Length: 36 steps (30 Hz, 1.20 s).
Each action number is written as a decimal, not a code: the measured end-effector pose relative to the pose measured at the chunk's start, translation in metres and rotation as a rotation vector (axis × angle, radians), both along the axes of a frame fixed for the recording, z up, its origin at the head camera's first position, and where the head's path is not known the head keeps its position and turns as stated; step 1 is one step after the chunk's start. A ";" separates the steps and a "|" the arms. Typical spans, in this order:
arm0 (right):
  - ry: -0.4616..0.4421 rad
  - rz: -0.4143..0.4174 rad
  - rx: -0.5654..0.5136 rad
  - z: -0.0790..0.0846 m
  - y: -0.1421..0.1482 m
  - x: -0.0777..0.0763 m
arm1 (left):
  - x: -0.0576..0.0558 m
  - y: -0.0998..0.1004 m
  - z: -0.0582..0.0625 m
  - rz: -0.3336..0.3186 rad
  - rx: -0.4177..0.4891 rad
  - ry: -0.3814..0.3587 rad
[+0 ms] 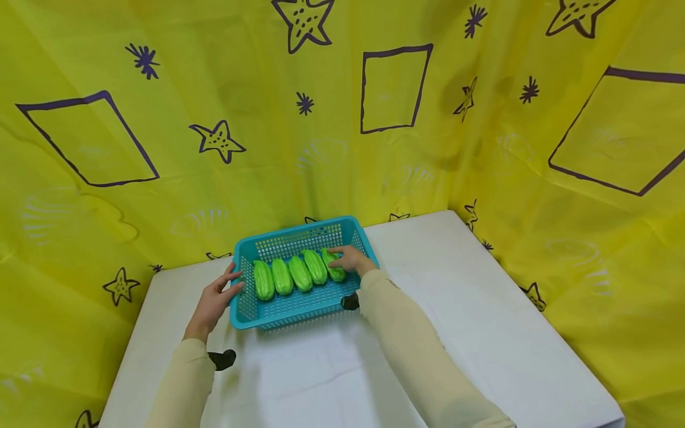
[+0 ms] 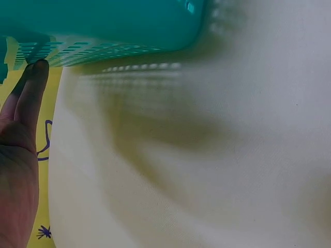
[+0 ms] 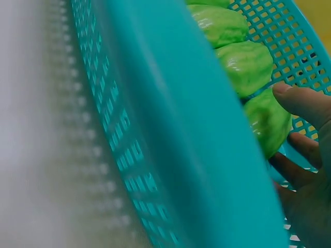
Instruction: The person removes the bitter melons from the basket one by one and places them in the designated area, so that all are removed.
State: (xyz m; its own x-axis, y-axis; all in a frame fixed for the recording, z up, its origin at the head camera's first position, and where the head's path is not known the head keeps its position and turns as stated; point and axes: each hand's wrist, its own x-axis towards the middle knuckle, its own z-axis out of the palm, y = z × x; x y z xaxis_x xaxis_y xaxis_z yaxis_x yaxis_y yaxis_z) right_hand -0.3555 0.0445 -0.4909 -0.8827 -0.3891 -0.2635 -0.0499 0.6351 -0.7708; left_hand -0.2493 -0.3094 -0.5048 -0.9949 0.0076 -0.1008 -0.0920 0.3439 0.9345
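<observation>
A teal plastic basket (image 1: 291, 312) with slotted walls stands on the white table, holding several glossy green ridged gourds (image 1: 282, 277) side by side in a row. My left hand (image 1: 210, 306) grips the basket's left rim, its foremost digits reaching over the edge. Two fingers (image 2: 33, 93) touch the slotted outer wall in the left wrist view. At the basket's right end my right hand (image 1: 353, 260) holds the rightmost gourd (image 3: 266, 121). In the right wrist view the thumb lies along one side of that gourd and the fingers against the other; the near rim hides part of the row.
White tabletop (image 1: 428, 261) extends to the right and in front of the basket. A yellow curtain (image 1: 257, 184) with dark star and frame drawings closes off the back and both sides. Dark pieces (image 1: 222, 359) show at both sleeve cuffs.
</observation>
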 end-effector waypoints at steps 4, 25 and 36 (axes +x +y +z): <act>0.002 -0.001 0.001 -0.002 -0.002 -0.001 | -0.001 0.001 -0.001 0.000 0.008 -0.001; 0.051 0.037 0.062 -0.011 -0.006 -0.009 | -0.004 0.001 0.001 -0.003 -0.019 -0.013; 0.050 0.051 0.043 -0.011 -0.003 -0.008 | -0.002 0.002 0.000 -0.004 -0.009 -0.003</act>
State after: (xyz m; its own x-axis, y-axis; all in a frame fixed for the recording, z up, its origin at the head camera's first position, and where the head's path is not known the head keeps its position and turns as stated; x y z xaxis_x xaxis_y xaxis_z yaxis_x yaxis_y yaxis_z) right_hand -0.3630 0.0416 -0.5023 -0.8746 -0.4228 -0.2374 -0.1203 0.6634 -0.7385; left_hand -0.2509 -0.3076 -0.5044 -0.9946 0.0111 -0.1035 -0.0930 0.3523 0.9312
